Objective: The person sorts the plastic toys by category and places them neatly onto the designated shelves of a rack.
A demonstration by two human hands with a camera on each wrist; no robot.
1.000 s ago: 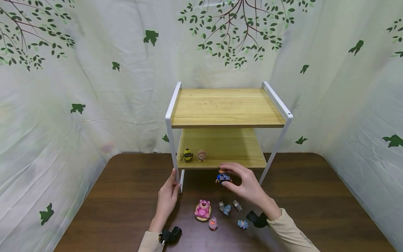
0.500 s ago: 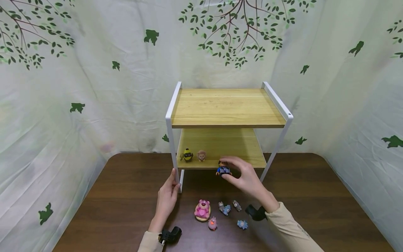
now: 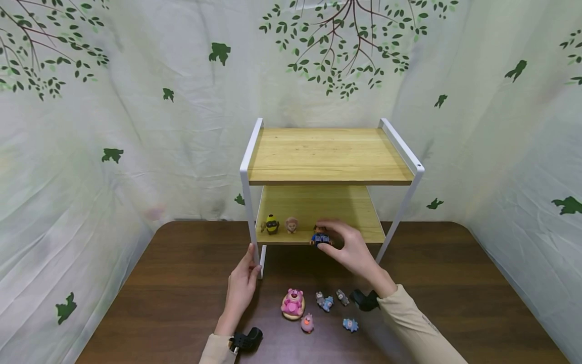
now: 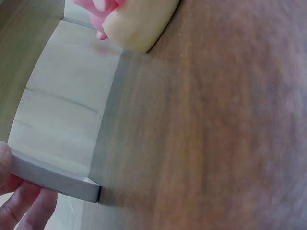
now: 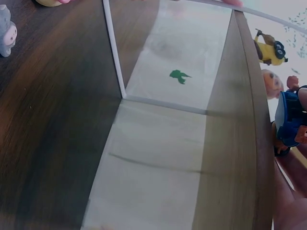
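My right hand (image 3: 356, 253) pinches a small toy figure (image 3: 321, 238) in blue, thumb below and fingers over its top. It overlaps the front edge of the lower wooden shelf (image 3: 336, 207) in the head view. In the right wrist view, the blue figure (image 5: 289, 117) is at the right border, beyond the shelf's edge. My left hand (image 3: 242, 285) holds the front left leg of the white-framed rack; the left wrist view shows fingers on both sides of that leg (image 4: 53, 178). Left of the held figure stand a yellow goggled figure (image 3: 271, 224) and a beige animal figure (image 3: 291, 225).
On the brown table (image 3: 173, 303), in front of the rack, lie a pink bear (image 3: 293, 302) on a cream base, a small pink figure (image 3: 307, 323), a grey-and-blue piece (image 3: 325, 301), a grey figure (image 3: 342, 297) and a blue one (image 3: 350, 324). The upper shelf (image 3: 329, 154) overhangs the lower.
My right hand has risen and moved forward with the blue figure, from below the lower shelf's front edge up to that edge. The left hand keeps its place on the leg.
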